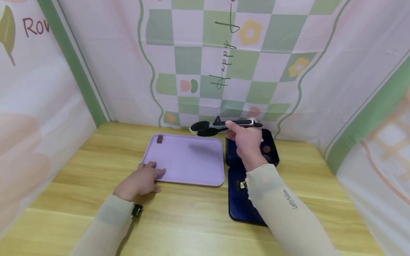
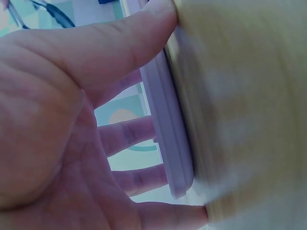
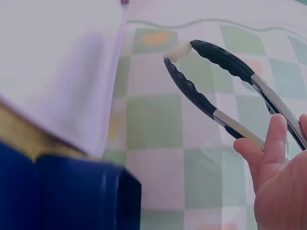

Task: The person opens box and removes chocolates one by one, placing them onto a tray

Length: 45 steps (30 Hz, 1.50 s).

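My right hand [image 1: 249, 142] grips black-and-silver tongs [image 1: 221, 123], raised over the gap between a lilac tray [image 1: 192, 163] and an open navy case [image 1: 235, 204]. In the right wrist view, the tong tips pinch a small whitish piece [image 3: 179, 51]. My left hand [image 1: 141, 179] rests at the tray's near-left corner, its fingers spread over the rim; the left wrist view has the thumb [image 2: 129, 40] along the tray's edge. A small brown block [image 1: 159, 139] lies in the tray's far-left corner.
Inside the case's far half sits a brown round piece [image 1: 267, 149], partly behind the right hand. A small yellow item [image 1: 242, 185] shows in the near half beside the sleeve. A patterned cloth [image 1: 189, 60] hangs behind the wooden table [image 1: 192, 220] and along both sides.
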Each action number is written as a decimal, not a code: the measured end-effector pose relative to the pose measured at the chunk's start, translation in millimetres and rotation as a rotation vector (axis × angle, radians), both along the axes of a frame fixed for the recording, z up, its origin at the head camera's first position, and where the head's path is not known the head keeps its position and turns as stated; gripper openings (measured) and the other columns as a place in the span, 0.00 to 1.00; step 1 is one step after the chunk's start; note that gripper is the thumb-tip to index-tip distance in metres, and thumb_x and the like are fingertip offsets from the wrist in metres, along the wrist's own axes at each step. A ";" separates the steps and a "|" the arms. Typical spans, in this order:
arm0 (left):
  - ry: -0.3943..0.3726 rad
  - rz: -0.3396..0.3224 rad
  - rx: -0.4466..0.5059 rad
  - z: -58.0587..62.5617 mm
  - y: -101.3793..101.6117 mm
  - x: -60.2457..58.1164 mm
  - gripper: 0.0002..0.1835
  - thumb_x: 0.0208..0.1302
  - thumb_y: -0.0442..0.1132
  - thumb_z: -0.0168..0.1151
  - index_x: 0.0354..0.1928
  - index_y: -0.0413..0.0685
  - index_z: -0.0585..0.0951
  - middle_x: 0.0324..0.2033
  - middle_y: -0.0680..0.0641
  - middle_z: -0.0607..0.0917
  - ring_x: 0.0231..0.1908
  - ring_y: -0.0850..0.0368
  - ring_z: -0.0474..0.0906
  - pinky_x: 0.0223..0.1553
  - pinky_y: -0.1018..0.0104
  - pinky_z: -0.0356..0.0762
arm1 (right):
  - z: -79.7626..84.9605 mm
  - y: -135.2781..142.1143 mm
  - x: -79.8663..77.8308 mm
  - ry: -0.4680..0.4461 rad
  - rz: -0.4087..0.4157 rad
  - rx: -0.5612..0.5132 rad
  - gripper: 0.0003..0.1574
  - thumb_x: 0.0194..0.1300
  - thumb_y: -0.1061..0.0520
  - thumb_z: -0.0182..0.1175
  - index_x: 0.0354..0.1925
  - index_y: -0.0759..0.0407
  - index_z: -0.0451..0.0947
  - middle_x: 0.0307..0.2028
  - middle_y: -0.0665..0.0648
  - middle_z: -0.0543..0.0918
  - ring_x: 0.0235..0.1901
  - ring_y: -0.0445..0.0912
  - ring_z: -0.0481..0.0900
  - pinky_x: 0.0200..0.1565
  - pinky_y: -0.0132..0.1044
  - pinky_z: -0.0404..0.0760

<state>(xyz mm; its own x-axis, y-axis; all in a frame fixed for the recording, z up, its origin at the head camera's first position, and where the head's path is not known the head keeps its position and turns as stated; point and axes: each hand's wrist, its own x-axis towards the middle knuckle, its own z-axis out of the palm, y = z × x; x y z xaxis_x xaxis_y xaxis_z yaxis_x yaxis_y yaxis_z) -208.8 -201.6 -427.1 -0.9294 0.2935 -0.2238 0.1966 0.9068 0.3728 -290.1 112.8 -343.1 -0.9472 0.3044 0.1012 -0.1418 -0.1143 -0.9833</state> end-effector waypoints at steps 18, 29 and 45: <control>-0.016 0.023 0.003 -4.0 -0.4 -2.0 0.33 0.59 0.40 0.72 0.68 0.53 0.75 0.73 0.33 0.58 0.70 0.23 0.46 0.63 0.28 0.52 | -24.4 -71.2 -19.5 -0.020 0.032 0.313 0.27 0.54 0.56 0.76 0.44 0.60 0.69 0.37 0.60 0.82 0.27 0.56 0.87 0.31 0.41 0.86; -0.007 0.020 -0.007 -3.4 -1.1 -2.7 0.33 0.59 0.40 0.72 0.68 0.52 0.75 0.72 0.32 0.59 0.69 0.23 0.49 0.62 0.27 0.56 | -34.6 -85.1 -18.4 -0.046 0.038 0.495 0.27 0.53 0.48 0.76 0.37 0.55 0.67 0.31 0.54 0.83 0.27 0.51 0.87 0.29 0.42 0.82; -0.022 0.029 0.002 -2.0 -0.2 -2.9 0.33 0.59 0.39 0.72 0.68 0.52 0.75 0.73 0.32 0.58 0.69 0.22 0.47 0.62 0.27 0.53 | -40.6 -81.4 -18.1 -0.001 0.064 0.435 0.25 0.54 0.53 0.76 0.37 0.57 0.68 0.31 0.58 0.83 0.25 0.51 0.87 0.28 0.39 0.85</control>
